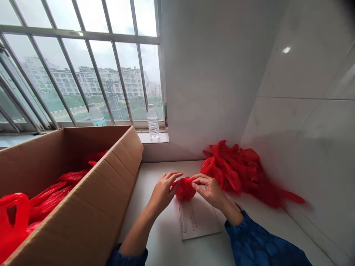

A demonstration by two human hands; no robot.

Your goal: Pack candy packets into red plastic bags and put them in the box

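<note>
A crumpled red plastic bag (185,190) is between my two hands, over the upper part of a white sheet or pad (198,220) with rows of writing. My left hand (165,189) grips the bag's left side, thumb below and fingers stretched over the top. From the right, my right hand (210,191) pinches its edge between thumb and fingers. Just behind my right hand lies a loose heap of red plastic bags (241,168) on the white surface, against the wall.
A large open cardboard box (97,199) stands at the left, with red plastic bags (52,197) inside. Two clear bottles, one upright (153,122) and another behind the box (97,116), are by the barred window (112,37). Tiled wall (310,147) bounds the right side.
</note>
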